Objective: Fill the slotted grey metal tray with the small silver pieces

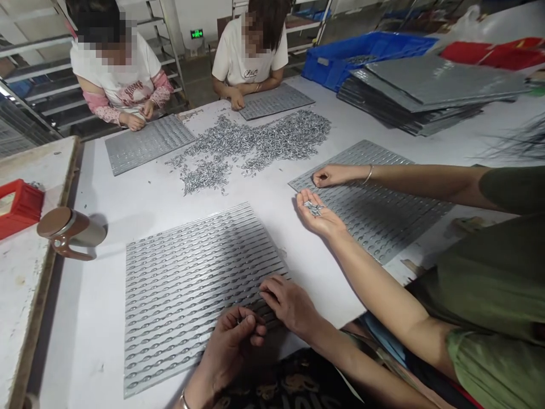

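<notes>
Grey ribbed rectangular board (191, 284) lies flat, probably for easy reach; left hand (232, 341) curls, right hand (293, 304) narrows, contents unclear.

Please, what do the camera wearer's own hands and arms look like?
The left hand and right hand are bare, without gloves; a silvery bracelet circles the left wrist. The right forearm shows no sleeve in view.

Grey row-patterned panel (251, 227), blue bin (320, 72)
</notes>
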{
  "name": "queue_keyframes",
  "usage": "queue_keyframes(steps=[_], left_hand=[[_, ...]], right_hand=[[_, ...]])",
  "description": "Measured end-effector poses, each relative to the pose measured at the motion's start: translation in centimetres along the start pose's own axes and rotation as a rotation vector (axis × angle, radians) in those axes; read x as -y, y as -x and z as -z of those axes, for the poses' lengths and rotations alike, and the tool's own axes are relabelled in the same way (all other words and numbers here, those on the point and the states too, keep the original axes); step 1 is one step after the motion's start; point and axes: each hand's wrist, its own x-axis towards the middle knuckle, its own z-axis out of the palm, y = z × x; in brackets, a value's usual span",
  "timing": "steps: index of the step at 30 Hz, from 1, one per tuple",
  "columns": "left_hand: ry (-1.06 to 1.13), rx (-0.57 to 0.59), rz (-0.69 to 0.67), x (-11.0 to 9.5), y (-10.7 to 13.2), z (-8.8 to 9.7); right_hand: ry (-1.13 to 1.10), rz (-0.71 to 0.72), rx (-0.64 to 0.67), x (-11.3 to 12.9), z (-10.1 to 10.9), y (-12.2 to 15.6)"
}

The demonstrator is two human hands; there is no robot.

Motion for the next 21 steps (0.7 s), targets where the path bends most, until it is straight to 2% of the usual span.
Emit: queue_keyframes(steps=[4, 9, 12, 17, 21], left_hand=[[-0.112, 0.056, 0.005, -0.2, 0.2, -0.2], [-0.190, 0.073, 0.032, -0.1, 0.2, -0.1], [-0.201, 0.050, -0.005, 0.1, 0.0, 0.2], [-0.178, 0.025, -0.034, 0.0, -0.2, 0.6], [-0.113, 0.024, -0.021, -0.2, -0.1, 0.4]], right_hand=[[0.037, 0.014, 0.034, 0.3, 0.3, 0.2], [-0.070, 0.023, 0.086, 0.5, 1.7, 0.0], [-0.128, 0.037, 0.083, 0.5, 1.9, -0.2], [-0.226, 0.080, 0.006, 0.6, 1.5, -0.4], [-0.184, 0.123, 0.024, 0.4, 1.3, -0.4]])
